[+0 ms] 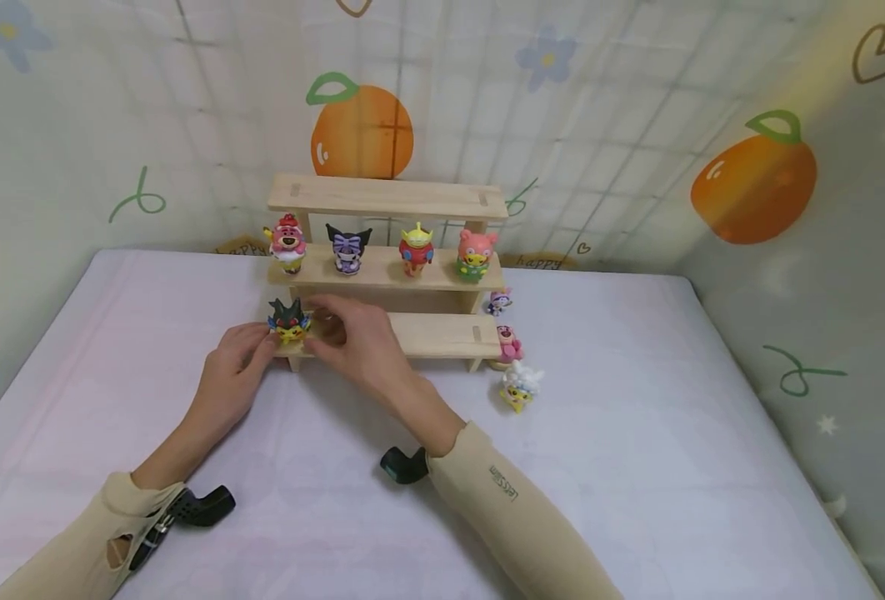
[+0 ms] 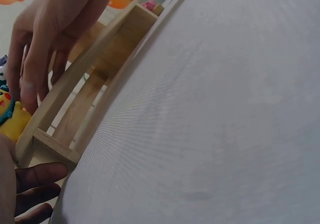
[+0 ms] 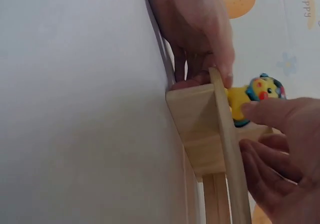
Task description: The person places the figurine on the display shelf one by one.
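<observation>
A small yellow figurine [image 1: 290,323] in a dark, spiky hood stands at the left end of the lowest step of a wooden display shelf [image 1: 442,335]. My left hand [image 1: 234,367] is at that end of the step, a fingertip close to the figurine and other fingers below the board beside the leg, as the right wrist view shows. From the other side, my right hand [image 1: 360,337] reaches in with thumb and forefinger at the figurine. Its thumb overlaps the yellow body [image 3: 237,106] in the right wrist view, while the remaining fingers bend loosely near the board's edge.
Along the middle step stand a pink bear [image 1: 288,242], a purple-and-black figurine [image 1: 348,250], a green-headed one [image 1: 416,250] and a pink one [image 1: 476,254]. Right of the shelf are a white-topped figurine [image 1: 521,385], a pink figurine [image 1: 508,343] and a small purple one [image 1: 498,301].
</observation>
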A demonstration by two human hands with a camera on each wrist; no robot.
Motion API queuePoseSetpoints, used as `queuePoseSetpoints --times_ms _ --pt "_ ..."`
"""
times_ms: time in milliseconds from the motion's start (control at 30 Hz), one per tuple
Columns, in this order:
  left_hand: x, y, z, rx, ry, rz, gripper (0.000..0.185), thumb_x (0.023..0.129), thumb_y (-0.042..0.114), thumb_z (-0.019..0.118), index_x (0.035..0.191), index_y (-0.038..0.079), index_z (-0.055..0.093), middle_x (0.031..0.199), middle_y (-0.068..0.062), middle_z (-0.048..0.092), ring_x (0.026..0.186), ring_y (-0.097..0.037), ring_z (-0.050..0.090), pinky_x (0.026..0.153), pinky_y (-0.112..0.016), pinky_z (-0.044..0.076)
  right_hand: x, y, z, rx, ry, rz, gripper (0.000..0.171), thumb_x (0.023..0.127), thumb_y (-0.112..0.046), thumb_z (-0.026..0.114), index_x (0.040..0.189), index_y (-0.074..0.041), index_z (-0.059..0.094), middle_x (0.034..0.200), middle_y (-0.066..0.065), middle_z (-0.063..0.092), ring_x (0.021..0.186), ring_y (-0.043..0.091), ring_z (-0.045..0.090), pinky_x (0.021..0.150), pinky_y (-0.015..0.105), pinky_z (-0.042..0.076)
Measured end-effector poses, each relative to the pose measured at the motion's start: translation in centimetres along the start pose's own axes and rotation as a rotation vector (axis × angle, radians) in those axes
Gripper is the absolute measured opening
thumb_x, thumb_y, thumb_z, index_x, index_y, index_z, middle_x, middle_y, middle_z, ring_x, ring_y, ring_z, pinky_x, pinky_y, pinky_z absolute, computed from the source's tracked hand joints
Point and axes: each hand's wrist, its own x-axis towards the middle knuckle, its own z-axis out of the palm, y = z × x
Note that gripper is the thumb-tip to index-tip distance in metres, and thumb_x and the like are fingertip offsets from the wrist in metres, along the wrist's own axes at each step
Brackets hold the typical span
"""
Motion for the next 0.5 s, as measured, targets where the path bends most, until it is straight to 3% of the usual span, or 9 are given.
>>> queuePoseSetpoints --times_ms 167,500 --pt "-0.1 0.1 0.1 -0.006 -0.014 -0.002 0.04 0.112 0.026 0.05 0.127 -0.005 0.07 0.141 -0.026 0.061 0.142 -0.042 0.048 0.119 -0.064 0.035 -1.8 0.6 -1.5 -0.011 0.078 0.016 0.048 0.092 -0.022 0.084 0.135 -0.008 0.068 0.122 0.007 0.076 0.101 0.017 0.073 0.089 0.03 0.06" --pt "-0.2 0.2 -0.1 -0.01 -0.004 -0.004 0.04 0.112 0.026 0.05 0.126 -0.004 0.072 0.14 -0.025 0.063 0.142 -0.041 0.048 0.12 -0.063 0.035 -4.7 2.4 -6.6 -0.02 0.288 -0.016 0.036 0.09 -0.017 0.085 0.122 -0.004 0.074 0.109 0.011 0.078 0.098 0.023 0.073 0.092 0.037 0.061"
